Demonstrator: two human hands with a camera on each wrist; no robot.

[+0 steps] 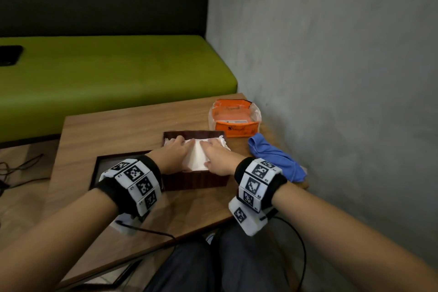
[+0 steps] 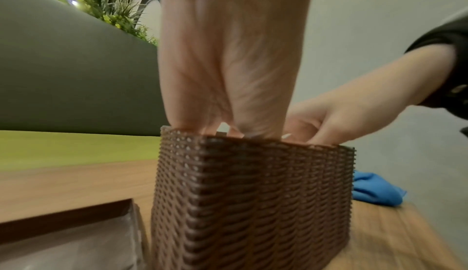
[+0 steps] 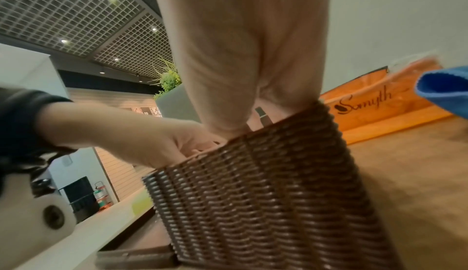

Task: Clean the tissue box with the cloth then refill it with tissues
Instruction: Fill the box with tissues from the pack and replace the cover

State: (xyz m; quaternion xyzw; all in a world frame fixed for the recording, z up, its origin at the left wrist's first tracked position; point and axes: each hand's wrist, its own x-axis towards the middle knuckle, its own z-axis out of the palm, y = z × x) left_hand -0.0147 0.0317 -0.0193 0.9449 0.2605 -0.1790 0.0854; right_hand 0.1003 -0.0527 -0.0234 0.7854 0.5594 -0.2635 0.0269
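We see both hands, left hand [image 1: 174,153] and right hand [image 1: 216,157], fingers flat, pressing white tissues [image 1: 198,159] into the open woven tissue box [image 1: 194,181], frame centre.

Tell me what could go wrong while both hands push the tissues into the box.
The tissues bunch up at the box's far right corner, so pressing may crease or tear them. The lid lies close beside the left hand and could get knocked. The cloth hangs near the table edge and might slip off.
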